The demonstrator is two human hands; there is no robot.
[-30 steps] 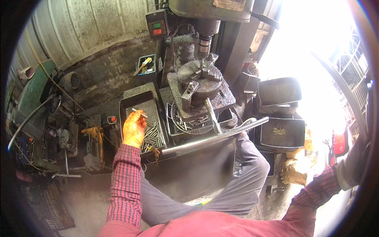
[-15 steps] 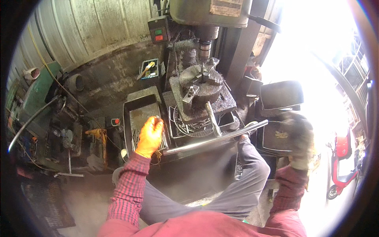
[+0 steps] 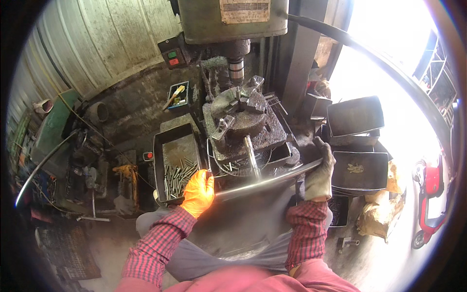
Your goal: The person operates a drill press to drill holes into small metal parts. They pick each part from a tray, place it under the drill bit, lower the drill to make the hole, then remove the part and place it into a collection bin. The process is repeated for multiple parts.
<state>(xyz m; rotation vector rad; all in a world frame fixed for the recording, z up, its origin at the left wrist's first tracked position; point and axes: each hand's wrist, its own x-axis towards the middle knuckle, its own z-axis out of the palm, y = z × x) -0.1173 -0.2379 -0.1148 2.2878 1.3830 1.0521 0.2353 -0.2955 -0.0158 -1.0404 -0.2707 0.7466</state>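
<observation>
My left hand (image 3: 198, 193), in an orange glove, is closed with its fingertips pinched on a short metal pin (image 3: 209, 168). It is over the near right corner of a dark metal tray (image 3: 159, 146) holding many loose pins (image 3: 176, 176). My right hand (image 3: 319, 177), in a grey, dirty glove, is at the right end of a long shiny metal bar (image 3: 267, 182). Its fingers stretch up past the bar, and the palm side seems to touch it. A rod (image 3: 252, 156) joins the bar to a round chuck (image 3: 238, 111) bolted on the machine table beyond.
A drill press head (image 3: 231, 24) with a spindle (image 3: 236, 69) hangs above the chuck. Behind are a switch box (image 3: 172, 53) and a small box with a brush (image 3: 179, 95). Dark trays (image 3: 360, 168) stand at right, near a crumpled sack (image 3: 382, 214). A red scooter (image 3: 430, 194) stands outside.
My right hand has come left from the far right to the bar's end. My left hand has moved slightly right and nearer, off the pins. The whole view has shifted.
</observation>
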